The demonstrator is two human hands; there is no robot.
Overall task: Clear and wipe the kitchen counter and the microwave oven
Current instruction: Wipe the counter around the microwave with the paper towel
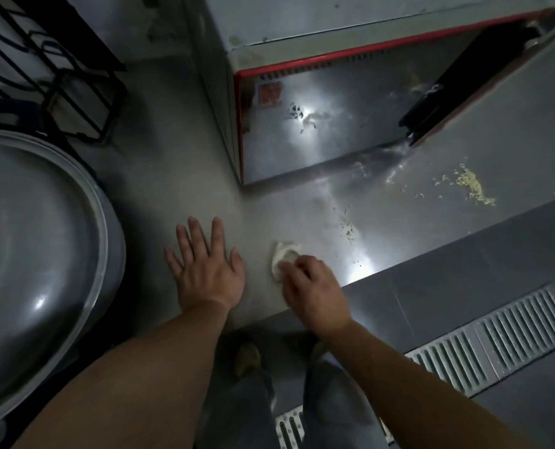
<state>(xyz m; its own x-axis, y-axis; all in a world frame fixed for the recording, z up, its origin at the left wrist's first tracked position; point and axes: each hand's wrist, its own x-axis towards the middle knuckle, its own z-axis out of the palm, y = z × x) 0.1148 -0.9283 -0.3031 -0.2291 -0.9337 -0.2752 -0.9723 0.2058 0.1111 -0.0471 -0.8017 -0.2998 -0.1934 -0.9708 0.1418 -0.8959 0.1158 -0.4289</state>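
Observation:
A steel counter (178, 176) runs across the view. On it stands a steel microwave oven (334, 124) with a red-rimmed front and a dark handle at its right. My left hand (204, 267) lies flat on the counter with its fingers spread. To its right, near the counter's front edge, my right hand (308, 286) grips a small white cloth (282, 256) pressed on the surface. Yellowish crumbs (472, 187) lie at the right, and a smaller patch of crumbs (349, 226) lies just beyond the cloth.
A large round metal lid (36, 241) fills the left side, with a black wire rack (59, 69) behind it. Below the counter edge are grey floor tiles and a slotted drain grate (503, 332). My legs and shoes show at the bottom.

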